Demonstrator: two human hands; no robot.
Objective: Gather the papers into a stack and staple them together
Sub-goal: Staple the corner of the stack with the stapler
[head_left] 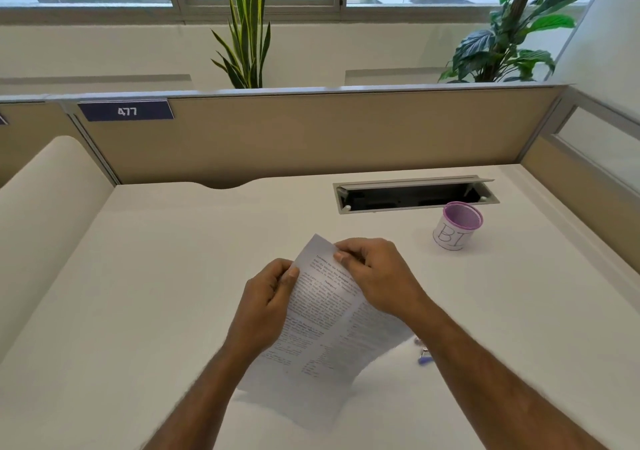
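Printed white papers [322,328] are held above the white desk [156,293], tilted with the top corner pointing away from me. My left hand [268,300] pinches their left edge near the top. My right hand [377,276] grips the top right edge, fingers curled over the sheets. The lower part of the papers hangs free between my forearms. A small blue and silver object [424,358], possibly a stapler, lies on the desk just behind my right forearm, mostly hidden.
A purple mesh pen cup [457,226] with a white label stands at the right. Behind it is an open cable slot [415,195] in the desk. A beige partition [311,138] walls the back, with plants beyond it.
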